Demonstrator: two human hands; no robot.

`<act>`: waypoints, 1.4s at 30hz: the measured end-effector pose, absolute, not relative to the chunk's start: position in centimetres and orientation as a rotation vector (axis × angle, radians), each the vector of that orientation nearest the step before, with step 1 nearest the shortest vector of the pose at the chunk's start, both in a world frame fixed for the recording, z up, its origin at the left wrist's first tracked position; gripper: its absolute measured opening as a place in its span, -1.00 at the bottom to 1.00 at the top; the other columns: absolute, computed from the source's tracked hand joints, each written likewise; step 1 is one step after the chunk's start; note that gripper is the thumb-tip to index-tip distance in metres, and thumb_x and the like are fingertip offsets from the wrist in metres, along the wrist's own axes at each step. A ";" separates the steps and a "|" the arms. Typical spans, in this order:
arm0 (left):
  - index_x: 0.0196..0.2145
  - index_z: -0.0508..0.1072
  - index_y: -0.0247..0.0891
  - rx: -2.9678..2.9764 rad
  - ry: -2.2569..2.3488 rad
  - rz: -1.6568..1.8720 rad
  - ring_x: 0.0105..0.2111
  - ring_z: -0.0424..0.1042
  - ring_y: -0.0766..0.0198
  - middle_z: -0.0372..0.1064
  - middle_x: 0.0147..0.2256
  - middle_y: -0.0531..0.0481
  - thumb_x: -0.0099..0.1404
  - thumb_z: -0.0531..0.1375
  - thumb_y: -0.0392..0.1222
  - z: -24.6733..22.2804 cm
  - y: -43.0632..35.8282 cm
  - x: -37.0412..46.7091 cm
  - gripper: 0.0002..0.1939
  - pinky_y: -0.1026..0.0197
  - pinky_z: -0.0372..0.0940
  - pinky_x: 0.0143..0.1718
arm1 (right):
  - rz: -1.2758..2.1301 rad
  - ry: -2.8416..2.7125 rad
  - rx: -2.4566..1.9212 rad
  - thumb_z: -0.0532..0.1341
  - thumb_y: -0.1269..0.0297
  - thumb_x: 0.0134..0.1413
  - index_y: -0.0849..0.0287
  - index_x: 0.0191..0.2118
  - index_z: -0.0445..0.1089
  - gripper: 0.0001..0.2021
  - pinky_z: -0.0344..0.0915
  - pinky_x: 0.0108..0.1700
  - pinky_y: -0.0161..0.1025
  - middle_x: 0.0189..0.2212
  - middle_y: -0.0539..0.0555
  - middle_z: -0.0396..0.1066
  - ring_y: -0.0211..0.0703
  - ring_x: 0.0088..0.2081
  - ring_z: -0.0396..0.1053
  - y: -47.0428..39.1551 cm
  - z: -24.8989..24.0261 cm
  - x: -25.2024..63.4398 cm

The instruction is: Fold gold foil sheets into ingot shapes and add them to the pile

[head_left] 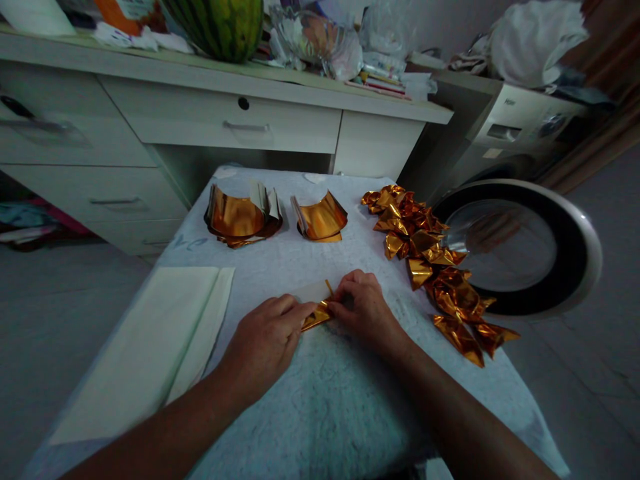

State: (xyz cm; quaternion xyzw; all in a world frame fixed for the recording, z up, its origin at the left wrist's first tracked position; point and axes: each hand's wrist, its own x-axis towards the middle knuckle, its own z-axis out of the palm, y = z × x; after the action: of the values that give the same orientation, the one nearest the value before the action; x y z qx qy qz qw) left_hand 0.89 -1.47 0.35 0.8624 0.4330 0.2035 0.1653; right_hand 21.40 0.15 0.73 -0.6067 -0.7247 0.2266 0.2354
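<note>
Near the middle of the cloth-covered table (280, 427), a small folded piece of gold foil paper (316, 317) is pinched between both hands. My left hand (273, 333) grips its left end, thumb on top. My right hand (364, 308) is closed on its right end, fingertips pressed together. A pale sheet (313, 291) shows just behind the foil, partly hidden by the fingers. Two curled stacks of gold foil sheets, one larger (235, 215) and one smaller (323, 219), lie beyond the hands. Folded gold foil pieces (425, 253) form a long heap on the right.
Pale yellowish paper sheets (135, 333) lie on the table's left side. Behind stands a white drawer counter (225, 120) bearing a watermelon (217, 27) and clutter. The open round door (520, 247) of a washing machine (505, 127) reaches close to the table's right edge.
</note>
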 end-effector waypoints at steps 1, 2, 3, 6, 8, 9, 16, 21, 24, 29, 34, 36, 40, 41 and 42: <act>-0.01 0.47 -0.14 2.470 1.241 0.567 -0.33 0.39 0.22 0.36 -0.36 0.01 0.39 0.00 -0.33 0.3 -1.5 0.9 -0.66 0.18 0.33 -0.30 | 0.624 -1.987 -1.669 0.34 0.42 -0.02 0.18 -0.48 0.44 -0.90 0.14 -0.09 -0.13 -0.32 0.08 0.36 -0.08 -0.18 0.22 0.1 0.8 21.4; -0.01 0.48 -0.14 2.485 1.247 0.553 -0.34 0.38 0.23 0.35 -0.37 0.01 0.37 0.02 -0.34 0.3 -1.5 1.0 -0.65 0.19 0.32 -0.33 | 0.624 -1.987 -1.676 0.34 0.42 -0.02 0.18 -0.47 0.43 -0.91 0.14 -0.10 -0.13 -0.32 0.08 0.36 -0.08 -0.18 0.22 0.1 0.8 21.4; -0.01 0.48 -0.13 2.500 1.254 0.544 -0.35 0.37 0.24 0.34 -0.37 0.01 0.35 0.03 -0.36 0.2 -1.5 1.0 -0.64 0.21 0.30 -0.34 | 0.618 -1.988 -1.684 0.34 0.41 -0.02 0.18 -0.46 0.43 -0.91 0.14 -0.10 -0.13 -0.32 0.08 0.36 -0.07 -0.18 0.22 0.1 0.9 21.4; -0.02 0.49 -0.10 2.537 1.281 0.517 -0.37 0.34 0.25 0.32 -0.38 0.03 0.32 0.05 -0.39 0.1 -1.5 1.1 -0.62 0.23 0.28 -0.37 | 0.559 -1.994 -1.706 0.35 0.37 -0.04 0.18 -0.37 0.40 -0.89 0.14 -0.10 -0.11 -0.29 0.09 0.35 -0.05 -0.19 0.22 0.1 0.9 21.4; -0.02 0.50 -0.10 2.548 1.290 0.501 -0.37 0.33 0.25 0.32 -0.38 0.02 0.32 0.05 -0.38 0.0 -1.5 1.2 -0.63 0.22 0.29 -0.36 | 0.534 -1.993 -1.716 0.34 0.35 -0.05 0.18 -0.32 0.37 -0.85 0.14 -0.10 -0.09 -0.27 0.10 0.35 -0.04 -0.19 0.22 0.1 0.8 21.4; -0.02 0.50 -0.11 2.550 1.291 0.492 -0.37 0.33 0.24 0.32 -0.38 0.01 0.33 0.04 -0.37 0.0 -1.5 1.2 -0.63 0.21 0.29 -0.35 | 0.532 -1.991 -1.719 0.33 0.36 -0.04 0.18 -0.31 0.36 -0.84 0.15 -0.09 -0.09 -0.27 0.11 0.35 -0.03 -0.18 0.21 0.0 0.7 21.3; -0.07 0.52 -0.11 2.548 1.337 0.469 -0.40 0.31 0.25 0.31 -0.39 0.02 0.30 0.05 -0.38 0.1 -1.5 1.4 -0.64 0.23 0.29 -0.37 | 0.536 -2.007 -1.708 0.28 0.34 0.01 0.18 -0.28 0.38 -0.88 0.15 -0.06 -0.07 -0.24 0.12 0.34 -0.01 -0.15 0.21 0.0 0.5 21.4; -0.10 0.53 -0.13 2.551 1.348 0.388 -0.38 0.32 0.22 0.30 -0.39 0.01 0.29 0.07 -0.38 0.4 -1.5 1.5 -0.67 0.20 0.29 -0.36 | 0.560 -2.005 -1.694 0.29 0.35 0.01 0.15 -0.23 0.43 -0.84 0.15 -0.03 -0.06 -0.21 0.12 0.33 0.01 -0.11 0.20 -0.2 0.5 21.3; -0.09 0.52 -0.16 2.563 1.359 0.371 -0.38 0.33 0.21 0.29 -0.37 -0.01 0.34 0.06 -0.35 0.4 -1.5 1.6 -0.70 0.18 0.28 -0.37 | 0.567 -2.000 -1.698 0.30 0.36 0.01 0.15 -0.21 0.44 -0.82 0.15 -0.02 -0.05 -0.19 0.13 0.32 0.01 -0.10 0.19 -0.3 0.5 21.2; -0.05 0.50 -0.18 2.595 1.367 0.371 -0.39 0.33 0.22 0.28 -0.35 -0.02 0.42 0.00 -0.24 0.4 -1.6 1.6 -0.69 0.18 0.28 -0.37 | 0.583 -1.994 -1.688 0.31 0.37 0.01 0.13 -0.20 0.45 -0.82 0.15 -0.03 -0.05 -0.17 0.12 0.31 0.02 -0.09 0.19 -0.2 0.5 21.2; -0.07 0.51 -0.15 2.621 1.363 0.360 -0.39 0.32 0.25 0.28 -0.36 0.00 0.41 0.00 -0.24 0.3 -1.6 1.5 -0.69 0.21 0.27 -0.38 | 0.626 -1.979 -1.663 0.32 0.40 0.02 0.10 -0.21 0.45 -0.82 0.14 -0.02 -0.06 -0.15 0.10 0.31 -0.01 -0.08 0.19 -0.2 0.7 21.1; -0.07 0.51 -0.14 2.618 1.365 0.356 -0.39 0.32 0.25 0.28 -0.36 0.00 0.41 0.01 -0.23 0.3 -1.6 1.4 -0.70 0.21 0.26 -0.38 | 0.626 -1.986 -1.644 0.31 0.41 0.03 0.10 -0.20 0.45 -0.82 0.13 -0.03 -0.07 -0.16 0.10 0.33 -0.01 -0.08 0.19 -0.2 0.7 21.1; -0.06 0.51 -0.14 2.598 1.358 0.344 -0.39 0.31 0.25 0.27 -0.37 0.01 0.41 0.01 -0.23 0.3 -1.6 1.3 -0.70 0.20 0.26 -0.37 | 0.636 -2.014 -1.607 0.30 0.45 0.03 0.11 -0.20 0.44 -0.81 0.11 -0.04 -0.09 -0.18 0.07 0.37 -0.03 -0.09 0.21 -0.3 0.9 21.1; -0.06 0.51 -0.13 2.592 1.357 0.341 -0.39 0.31 0.25 0.26 -0.36 0.01 0.41 0.01 -0.23 0.3 -1.6 1.3 -0.70 0.20 0.26 -0.36 | 0.639 -2.018 -1.605 0.30 0.46 0.03 0.11 -0.21 0.44 -0.81 0.11 -0.04 -0.10 -0.19 0.07 0.38 -0.04 -0.09 0.21 -0.3 1.0 21.1; -0.05 0.50 -0.13 2.586 1.357 0.337 -0.39 0.31 0.24 0.26 -0.36 0.01 0.41 0.02 -0.23 0.3 -1.6 1.3 -0.70 0.20 0.26 -0.36 | 0.642 -2.018 -1.608 0.30 0.46 0.03 0.12 -0.21 0.44 -0.82 0.11 -0.04 -0.10 -0.20 0.07 0.39 -0.04 -0.09 0.22 -0.3 1.0 21.1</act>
State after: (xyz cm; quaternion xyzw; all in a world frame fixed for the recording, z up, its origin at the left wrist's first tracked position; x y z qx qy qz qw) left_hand 1.33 -1.59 0.29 0.8752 0.4592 0.1141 0.1009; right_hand 21.05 -0.27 1.05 -0.5873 -0.7369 0.2344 0.2390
